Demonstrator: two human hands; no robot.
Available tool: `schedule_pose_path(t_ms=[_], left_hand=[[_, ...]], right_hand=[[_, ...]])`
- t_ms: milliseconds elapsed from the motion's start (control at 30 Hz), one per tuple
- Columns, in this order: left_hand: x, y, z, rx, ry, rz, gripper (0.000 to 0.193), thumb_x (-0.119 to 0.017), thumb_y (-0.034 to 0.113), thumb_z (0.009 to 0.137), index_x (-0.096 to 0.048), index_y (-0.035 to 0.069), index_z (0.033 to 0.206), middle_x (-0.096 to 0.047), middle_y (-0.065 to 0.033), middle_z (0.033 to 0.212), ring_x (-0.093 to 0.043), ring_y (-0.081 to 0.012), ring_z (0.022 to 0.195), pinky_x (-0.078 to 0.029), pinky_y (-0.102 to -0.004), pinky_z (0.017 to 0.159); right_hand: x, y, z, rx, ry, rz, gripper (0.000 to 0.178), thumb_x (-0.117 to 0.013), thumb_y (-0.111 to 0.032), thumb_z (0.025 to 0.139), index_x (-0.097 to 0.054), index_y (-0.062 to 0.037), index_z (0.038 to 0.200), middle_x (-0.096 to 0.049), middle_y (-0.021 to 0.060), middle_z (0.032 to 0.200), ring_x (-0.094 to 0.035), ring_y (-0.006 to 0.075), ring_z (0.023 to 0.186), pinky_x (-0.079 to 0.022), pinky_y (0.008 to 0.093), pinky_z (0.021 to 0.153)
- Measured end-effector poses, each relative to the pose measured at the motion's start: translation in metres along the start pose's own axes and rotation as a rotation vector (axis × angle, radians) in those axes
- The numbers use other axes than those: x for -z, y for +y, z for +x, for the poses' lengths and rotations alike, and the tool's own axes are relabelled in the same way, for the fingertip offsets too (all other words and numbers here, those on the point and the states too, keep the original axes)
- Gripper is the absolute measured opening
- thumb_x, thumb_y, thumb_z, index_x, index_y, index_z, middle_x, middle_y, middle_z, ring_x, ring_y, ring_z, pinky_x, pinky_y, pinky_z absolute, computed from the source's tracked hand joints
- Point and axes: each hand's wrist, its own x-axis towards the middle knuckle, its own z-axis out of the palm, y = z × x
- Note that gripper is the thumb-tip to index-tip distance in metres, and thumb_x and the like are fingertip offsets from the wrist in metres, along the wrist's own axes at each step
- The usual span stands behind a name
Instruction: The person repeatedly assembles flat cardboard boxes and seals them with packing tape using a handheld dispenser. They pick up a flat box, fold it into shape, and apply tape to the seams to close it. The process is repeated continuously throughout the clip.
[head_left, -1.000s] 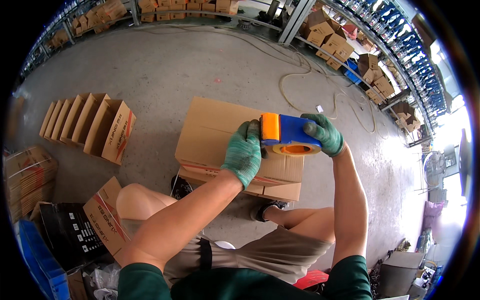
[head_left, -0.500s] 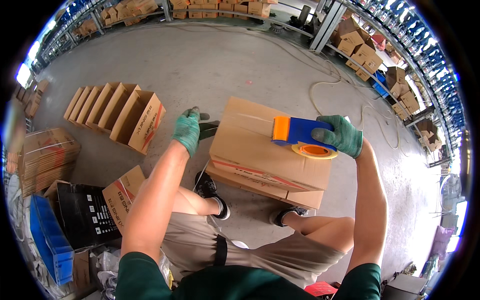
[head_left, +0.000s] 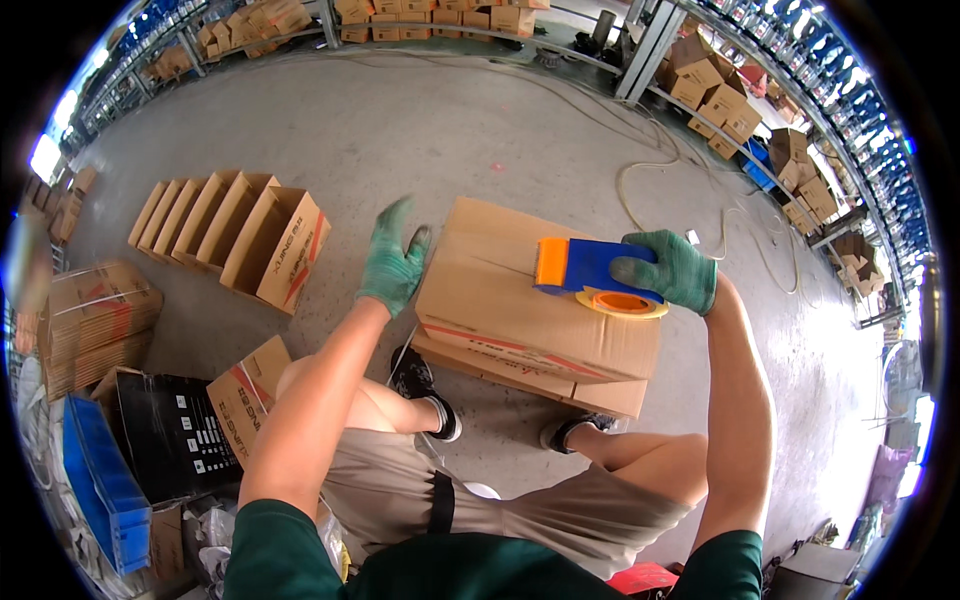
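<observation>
In front of my knees stands a brown cardboard box [head_left: 470, 270], its top flaps closed along a seam, with another box [head_left: 500, 373] showing beneath its near side. My right hand [head_left: 668, 272], in a green glove, grips a blue tape dispenser [head_left: 600, 264] with an orange front end and a roll of yellowish tape [head_left: 622, 304]. The dispenser is over the right half of the top; whether it touches the cardboard I cannot tell. My left hand [head_left: 393, 262], gloved too, is beside the box's left edge, its fingers stretched and thumb apart, holding nothing.
A row of open cardboard boxes [head_left: 285, 245] stands on the floor at the left. Nearer are a stack of flattened cartons [head_left: 100, 325], a black box [head_left: 175, 435] and a blue bin [head_left: 105, 480]. A pale hose [head_left: 622, 190] curves across the floor beyond, toward racks of cartons [head_left: 715, 95].
My left hand has turned, its fingers now spread and pointing away from me beside the box. The tape dispenser in my right hand has shifted slightly left.
</observation>
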Motion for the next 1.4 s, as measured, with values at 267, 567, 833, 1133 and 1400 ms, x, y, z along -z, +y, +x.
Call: schedule_pose_path(t_ms=[267, 567, 833, 1133, 1400], left_hand=[[0.036, 0.101, 0.023, -0.318, -0.830, 0.497, 0.100, -0.077, 0.049, 0.081, -0.025, 0.018, 0.159, -0.026, -0.0105, 0.165, -0.020, -0.0291, 0.153, -0.018, -0.0481, 0.125], [0.039, 0.107, 0.023, -0.502, -0.903, 0.669, 0.081, -0.070, 0.054, 0.083, -0.041, 0.030, 0.154, -0.016, -0.0133, 0.167, -0.015, -0.0365, 0.154, -0.017, -0.0578, 0.123], [0.033, 0.125, 0.028, -0.588, -0.984, 0.843, 0.070, -0.058, 0.059, 0.089, -0.048, 0.028, 0.150, -0.016, -0.0175, 0.166, -0.011, -0.0427, 0.153, -0.012, -0.0666, 0.119], [-0.092, 0.206, 0.005, -0.959, -0.938, 0.543, 0.070, -0.053, 0.061, 0.093, -0.042, 0.028, 0.153, -0.020, -0.0080, 0.168, -0.012, -0.0386, 0.154, -0.011, -0.0717, 0.117], [-0.168, 0.251, 0.010, -1.015, -1.074, 0.452, 0.058, -0.052, 0.062, 0.093, -0.065, 0.021, 0.132, -0.046, -0.0068, 0.153, -0.025, -0.0397, 0.150, -0.016, -0.0779, 0.112]], right_hand=[[0.012, 0.003, -0.019, -0.052, -0.031, 0.068, 0.058, -0.071, -0.052, 0.086, -0.071, 0.0011, 0.110, -0.071, 0.0089, 0.090, -0.063, 0.0168, 0.078, -0.053, 0.0322, 0.074], [0.096, 0.122, -0.140, -0.467, 0.017, -0.234, 0.059, -0.074, -0.050, 0.079, -0.072, 0.0005, 0.109, -0.073, 0.0117, 0.091, -0.069, 0.0192, 0.080, -0.056, 0.0319, 0.075], [0.051, 0.139, -0.100, -0.330, -0.033, -0.252, 0.052, -0.076, -0.038, 0.082, -0.067, -0.0092, 0.125, -0.073, 0.0119, 0.110, -0.069, 0.0244, 0.101, -0.054, 0.0346, 0.093], [0.013, 0.109, -0.079, -0.341, -0.060, -0.010, 0.048, -0.074, -0.034, 0.084, -0.068, -0.0139, 0.127, -0.074, 0.0067, 0.110, -0.069, 0.0232, 0.098, -0.054, 0.0352, 0.091], [-0.011, 0.105, -0.086, -0.098, -0.068, -0.402, 0.048, -0.074, -0.044, 0.083, -0.066, -0.0148, 0.120, -0.073, 0.0134, 0.102, -0.070, 0.0340, 0.089, -0.056, 0.0416, 0.081]])
